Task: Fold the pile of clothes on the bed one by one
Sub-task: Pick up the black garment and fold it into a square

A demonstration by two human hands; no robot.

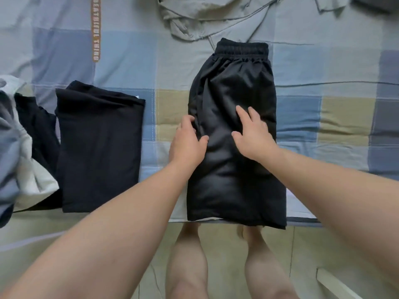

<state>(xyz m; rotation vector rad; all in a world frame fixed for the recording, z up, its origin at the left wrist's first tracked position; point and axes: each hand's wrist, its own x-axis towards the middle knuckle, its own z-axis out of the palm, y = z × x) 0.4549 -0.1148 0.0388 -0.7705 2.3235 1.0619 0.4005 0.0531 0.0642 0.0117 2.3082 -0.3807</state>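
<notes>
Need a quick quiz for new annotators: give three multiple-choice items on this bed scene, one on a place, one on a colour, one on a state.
1. Where does the folded black garment lie relative to the black elastic-waist shorts?
A. To their left
B. On top of them
C. Beyond their waistband

2. What colour is the crumpled garment beyond the shorts' waistband?
A. Red
B. Grey-green
C. Yellow

3. How is the right hand?
A. Flat on the shorts, fingers straight
B. Raised clear of the bed
C. Clenched in a fist

1 A: it lies apart on the checked sheet, to their left.
2 B: its cloth is pale grey-green.
3 A: palm and straight fingers rest on the black fabric.
</notes>
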